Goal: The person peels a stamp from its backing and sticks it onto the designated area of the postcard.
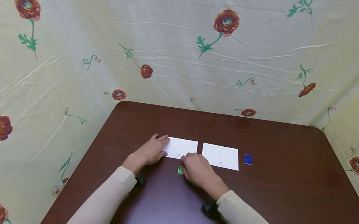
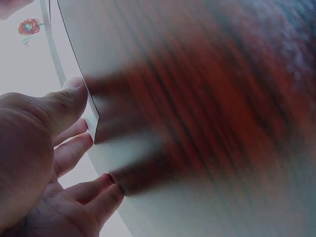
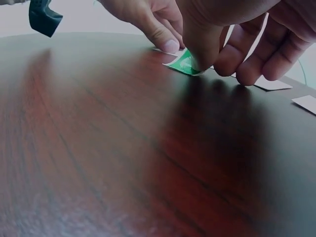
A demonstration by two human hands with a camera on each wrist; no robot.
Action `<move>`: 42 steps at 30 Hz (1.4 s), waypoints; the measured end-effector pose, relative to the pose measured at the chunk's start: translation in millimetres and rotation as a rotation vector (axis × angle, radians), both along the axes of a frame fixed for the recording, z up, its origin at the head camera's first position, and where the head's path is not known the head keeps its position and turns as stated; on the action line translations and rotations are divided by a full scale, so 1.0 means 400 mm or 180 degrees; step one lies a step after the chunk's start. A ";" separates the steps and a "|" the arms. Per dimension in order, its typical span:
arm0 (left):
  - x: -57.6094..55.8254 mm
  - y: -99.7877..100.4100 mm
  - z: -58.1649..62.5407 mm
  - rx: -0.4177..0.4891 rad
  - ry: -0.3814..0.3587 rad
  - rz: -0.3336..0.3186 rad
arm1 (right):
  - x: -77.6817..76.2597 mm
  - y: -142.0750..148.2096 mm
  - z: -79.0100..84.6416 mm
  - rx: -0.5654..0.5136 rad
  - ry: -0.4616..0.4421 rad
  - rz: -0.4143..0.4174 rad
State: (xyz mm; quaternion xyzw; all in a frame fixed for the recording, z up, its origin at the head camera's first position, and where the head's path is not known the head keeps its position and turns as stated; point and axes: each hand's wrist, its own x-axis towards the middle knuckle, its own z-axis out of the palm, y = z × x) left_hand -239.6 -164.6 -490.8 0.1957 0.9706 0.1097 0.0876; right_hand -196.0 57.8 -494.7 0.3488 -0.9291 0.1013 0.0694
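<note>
Pinching right hand (image 1: 197, 169): you held the green square (image 1: 180, 170).
Left hand (image 1: 150, 151): your extended fingers touched the left card (image 1: 181, 147).

Left white card (image 1: 174, 148): carries tiny grey print near the lower edge, too small to read.
Right white card (image 1: 220, 155): carries a similar tiny mark, equally unreadable.
Green square (image 3: 181, 65): shows a pale design, not readable.
Blue square (image 1: 248, 159): shows nothing legible.

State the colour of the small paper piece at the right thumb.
The paper piece is green with white edging, clearest in the right wrist view.
</note>
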 end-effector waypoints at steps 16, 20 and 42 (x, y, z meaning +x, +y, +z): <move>0.002 0.001 0.001 0.0006 0.0040 -0.0079 | -0.017 0.021 0.044 -0.0101 -0.0292 0.0016; -0.001 0.001 0.000 0.0026 0.0049 -0.0107 | -0.021 0.022 0.057 -0.0090 -0.0283 -0.0004; 0.007 -0.032 0.011 0.0334 0.0312 -0.0024 | -0.056 0.038 0.110 -0.0119 -0.0145 -0.0054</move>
